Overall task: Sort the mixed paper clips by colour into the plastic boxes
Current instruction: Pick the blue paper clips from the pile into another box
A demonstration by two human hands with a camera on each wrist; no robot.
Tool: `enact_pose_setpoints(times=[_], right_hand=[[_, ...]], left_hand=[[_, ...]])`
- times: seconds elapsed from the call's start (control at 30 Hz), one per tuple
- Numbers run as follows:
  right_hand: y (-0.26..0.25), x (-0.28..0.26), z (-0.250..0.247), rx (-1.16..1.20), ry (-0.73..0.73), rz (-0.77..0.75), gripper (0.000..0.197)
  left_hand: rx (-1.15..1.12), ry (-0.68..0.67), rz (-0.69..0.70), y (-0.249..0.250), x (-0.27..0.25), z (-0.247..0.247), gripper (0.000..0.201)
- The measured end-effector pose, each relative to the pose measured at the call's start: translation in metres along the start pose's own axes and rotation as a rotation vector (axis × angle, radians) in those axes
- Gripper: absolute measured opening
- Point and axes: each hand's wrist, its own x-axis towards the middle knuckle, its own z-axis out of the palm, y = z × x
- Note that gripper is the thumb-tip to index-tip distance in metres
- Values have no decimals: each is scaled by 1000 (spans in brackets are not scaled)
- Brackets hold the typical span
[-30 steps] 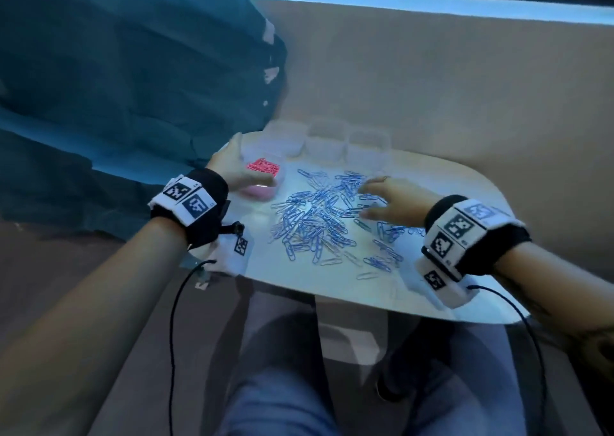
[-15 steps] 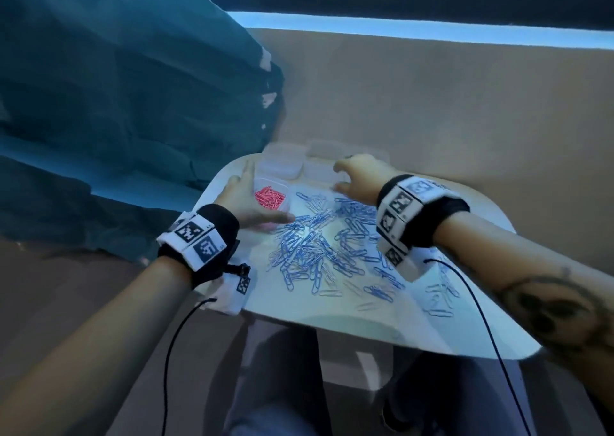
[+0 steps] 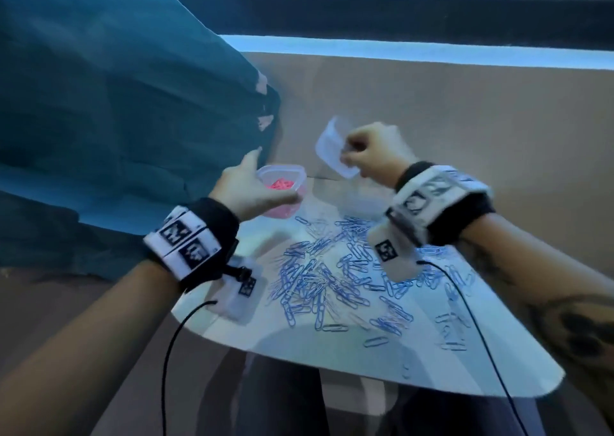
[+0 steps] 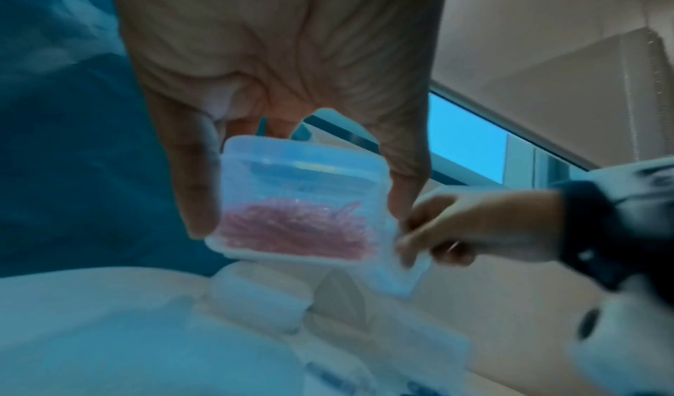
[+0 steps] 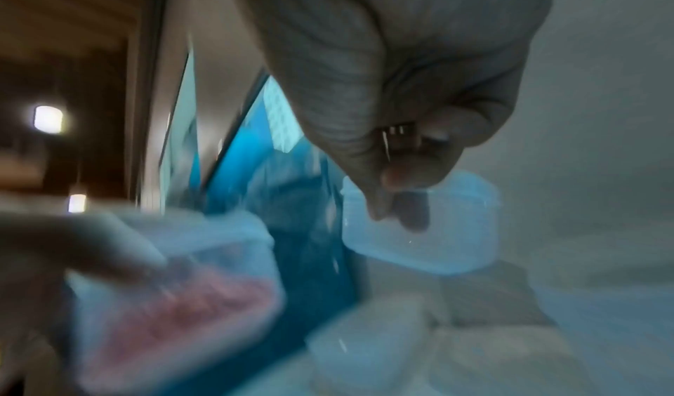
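My left hand (image 3: 265, 178) holds a clear plastic box (image 3: 285, 209) with pink clips in it, lifted above the white table's (image 3: 332, 352) far left corner. In the left wrist view thumb and fingers (image 4: 404, 177) clamp the box (image 4: 299, 200) at its sides. My right hand (image 3: 349, 156) pinches an empty clear plastic piece (image 3: 329, 146), a lid or a box, I cannot tell which, raised just right of the pink box. In the blurred right wrist view the right hand (image 5: 397, 194) holds that piece (image 5: 437, 246). A pile of blue clips (image 3: 325, 276) covers the table's middle.
More clear boxes (image 4: 255, 301) stand along the table's far edge, faint in the head view (image 3: 362, 199). A teal cloth (image 3: 99, 103) hangs close on the left, a beige wall (image 3: 432, 120) behind. My legs (image 3: 282, 402) are under the table's near edge.
My left hand has lifted the box of pink clips off the table. My right hand left the clip pile, reached the far boxes and raised a clear piece.
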Motion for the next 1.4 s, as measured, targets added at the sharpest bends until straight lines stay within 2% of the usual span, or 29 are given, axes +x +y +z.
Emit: enact_pose_setpoints(times=[0.1,0.23,0.3,0.4,0.57,0.67,0.77,0.83,0.93,1.0,1.07,1.13,1.17,1.2,1.3,1.4], right_hand=[[13,-20,-45,66,129,-28,16],[24,-50,-79,102,158,-54,12],[31,-65,-85,178,154,-42,10],[43,-80,-82,234,136,-17,11],[47,-90,-64,211,80,22,10],[43,-94,-54,165,33,29,12],[20,-90,-39,69,-23,-19,13],[-9,-87,-23,-19,-74,-106,16],[-63,-83,11,-122,-103,-219,25],[-93,-81,42,-212,-173,-277,33],[-113,-78,71,-278,-304,-295,35],[-122,-73,93,-324,-405,-298,21],[-123,-72,100,-337,-418,-309,12],[-124,-70,104,-351,-421,-317,13],[-120,-67,103,-321,-420,-335,20],[-100,-69,68,-204,-346,-259,35]], left_hand=[[153,-34,73,35,23,24,87],[471,-22,69,59,49,48,92],[528,-32,68,62,54,56,85],[533,-65,74,60,58,68,73],[475,-145,93,50,67,77,99],[368,-183,86,50,66,56,101],[169,-116,104,37,50,16,77],[33,-129,89,17,25,-10,62],[112,-321,-3,-23,-20,-36,33],[223,-420,-45,-48,-45,-44,22],[290,-468,-47,-65,-64,-47,24],[329,-480,-42,-76,-76,-47,30],[336,-467,-35,-80,-79,-46,34],[330,-450,-28,-81,-82,-44,37],[264,-430,-4,-76,-89,-34,38],[173,-453,60,-67,-94,-20,41]])
